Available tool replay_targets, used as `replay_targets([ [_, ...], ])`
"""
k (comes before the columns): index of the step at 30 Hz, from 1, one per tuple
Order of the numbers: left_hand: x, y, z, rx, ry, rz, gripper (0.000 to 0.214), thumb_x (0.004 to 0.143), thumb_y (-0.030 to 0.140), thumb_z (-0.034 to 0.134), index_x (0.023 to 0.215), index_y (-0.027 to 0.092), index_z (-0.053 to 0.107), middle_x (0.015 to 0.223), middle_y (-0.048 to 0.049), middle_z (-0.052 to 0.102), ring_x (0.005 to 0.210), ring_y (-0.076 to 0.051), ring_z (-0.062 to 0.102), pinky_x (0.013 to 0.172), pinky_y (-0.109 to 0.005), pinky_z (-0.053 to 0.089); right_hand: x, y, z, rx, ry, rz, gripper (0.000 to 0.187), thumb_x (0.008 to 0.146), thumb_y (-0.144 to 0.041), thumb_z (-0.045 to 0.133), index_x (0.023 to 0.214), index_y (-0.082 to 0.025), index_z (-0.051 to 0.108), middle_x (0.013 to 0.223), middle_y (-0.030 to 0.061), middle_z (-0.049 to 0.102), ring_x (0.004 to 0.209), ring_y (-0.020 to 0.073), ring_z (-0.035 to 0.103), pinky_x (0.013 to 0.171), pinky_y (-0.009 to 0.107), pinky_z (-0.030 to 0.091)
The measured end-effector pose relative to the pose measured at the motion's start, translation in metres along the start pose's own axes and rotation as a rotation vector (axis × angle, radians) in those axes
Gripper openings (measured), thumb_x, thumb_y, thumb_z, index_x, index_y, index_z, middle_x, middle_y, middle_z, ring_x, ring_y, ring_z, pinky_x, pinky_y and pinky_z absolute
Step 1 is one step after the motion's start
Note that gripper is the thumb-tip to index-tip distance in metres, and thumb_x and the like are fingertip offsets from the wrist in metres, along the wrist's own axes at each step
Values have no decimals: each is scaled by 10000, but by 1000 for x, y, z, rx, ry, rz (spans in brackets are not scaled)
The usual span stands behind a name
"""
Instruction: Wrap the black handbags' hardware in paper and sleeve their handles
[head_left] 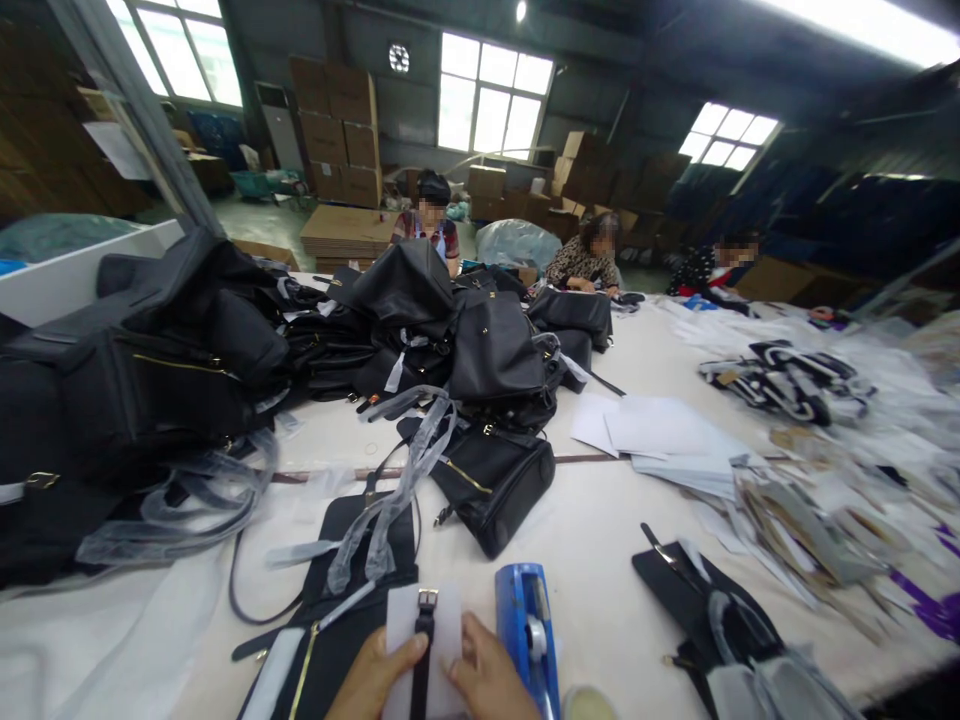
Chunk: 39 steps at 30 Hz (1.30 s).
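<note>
My left hand [375, 678] grips the left edge of a white sheet [447, 630], its thumb pressing a black buckle strap [421, 680] flat against it. The strap's gold buckle [427, 599] lies near the sheet's top. At the right edge, my right hand [491, 675] has its fingers bent and closed on the sheet. Beneath and to the left lies a black backpack [346, 625] with a gold zip and plastic-wrapped straps [379, 545]. A blue tape dispenser [513, 620] stands just right of my right hand.
Black bags [499, 345] are heaped across the table's left and middle. Another black bag [716, 590] lies at right, near white sheets [667, 425] and a striped pile [787, 380]. A round pale item [587, 704] sits at the front edge. Several people work across the table.
</note>
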<state>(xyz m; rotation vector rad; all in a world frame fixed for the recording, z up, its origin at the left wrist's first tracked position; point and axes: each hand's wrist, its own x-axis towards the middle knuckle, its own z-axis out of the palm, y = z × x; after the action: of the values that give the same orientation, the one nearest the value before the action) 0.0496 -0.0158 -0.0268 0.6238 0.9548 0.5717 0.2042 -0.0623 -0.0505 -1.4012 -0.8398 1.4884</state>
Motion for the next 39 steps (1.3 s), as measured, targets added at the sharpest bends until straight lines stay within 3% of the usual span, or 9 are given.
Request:
replay_targets([
  [4,10,-7,1,108,43,20,490,646,473,730,1000,136,697,970,-119,732,921,-307,657,896,-425,482,1,-22,-7,-286,237,-83,389,736,-284,635,1118,-238,575,1014,56,649,880,217,612,791,331,467],
  [6,14,-11,1,154,25,64,486,685,458,704,1062,154,676,1035,-104,718,968,-302,640,920,-421,469,4,-29,-5,-266,204,-85,439,741,-266,637,1171,-257,550,1030,38,656,895,213,616,799,319,468],
  [9,16,-17,0,154,-57,90,472,733,443,667,1111,160,655,1052,-95,712,949,-293,644,898,-420,479,9,-32,0,-197,153,-68,292,778,-257,597,1069,-234,590,886,8,685,809,200,631,726,289,474],
  [14,16,-21,-3,183,-70,84,478,749,436,651,1125,141,646,1073,-108,699,949,-300,640,860,-413,494,10,-25,4,-210,196,-80,203,793,-285,595,980,-208,620,863,8,697,755,186,629,691,269,462],
  [21,16,-4,-3,368,-145,131,417,799,385,603,1141,149,642,1030,-74,716,939,-276,635,924,-396,451,10,-19,1,-203,231,-78,228,802,-366,599,927,-181,642,848,40,707,755,199,636,661,266,462],
  [28,14,-3,5,310,-43,77,467,795,465,583,1129,145,646,1040,-91,713,971,-286,628,915,-403,460,14,-20,2,-193,245,-84,249,806,-414,596,896,-189,653,834,35,705,722,190,629,654,264,459],
  [31,12,-7,8,268,16,95,484,790,485,579,1138,155,643,1066,-89,708,1007,-293,621,933,-407,453,11,-20,-2,-45,190,-52,345,775,-478,626,956,-186,653,873,54,702,772,208,634,705,291,475],
  [35,8,-3,8,245,21,90,472,793,472,580,1136,156,644,1109,-94,695,1050,-294,605,974,-408,425,4,-10,-8,409,78,82,558,844,-597,465,1216,-190,550,1050,118,665,917,231,633,781,353,483],
  [39,7,0,8,175,28,66,461,782,471,592,1098,141,657,1085,-108,699,1025,-282,615,967,-401,428,-1,5,-2,442,-24,129,480,801,-511,599,1174,-209,583,965,90,669,803,196,631,690,300,482],
])
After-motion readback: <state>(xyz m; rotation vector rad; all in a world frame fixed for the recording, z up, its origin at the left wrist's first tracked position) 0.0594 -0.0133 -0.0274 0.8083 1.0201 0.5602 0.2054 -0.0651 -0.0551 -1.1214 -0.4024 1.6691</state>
